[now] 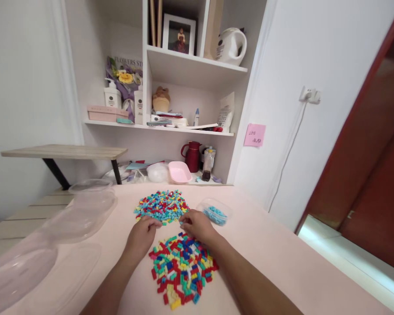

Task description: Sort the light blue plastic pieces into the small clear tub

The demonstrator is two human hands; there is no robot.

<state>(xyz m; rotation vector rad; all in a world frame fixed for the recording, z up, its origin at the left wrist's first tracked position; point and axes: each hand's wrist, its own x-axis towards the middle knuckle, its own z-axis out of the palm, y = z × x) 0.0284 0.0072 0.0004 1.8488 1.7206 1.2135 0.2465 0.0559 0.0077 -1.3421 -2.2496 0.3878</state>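
Two heaps of small plastic bricks lie on the pink table [265, 245]. The far heap [162, 204] is mostly light blue mixed with red and yellow. The near heap [182, 269] is mixed red, green, blue and yellow. Both hands rest between them at the far heap's near edge. My left hand [142, 234] is curled with its fingertips on the bricks. My right hand [197, 224] pinches a light blue brick. A small clear tub [216, 211] with light blue bricks in it stands just right of my right hand.
Clear plastic containers and lids [82, 210] lie along the table's left side. Behind the table, white shelves hold a pink dish [179, 171], a red jug [192, 156], bottles and a kettle [231, 46]. A wooden side table [64, 152] stands at left; a red door [374, 175] at right.
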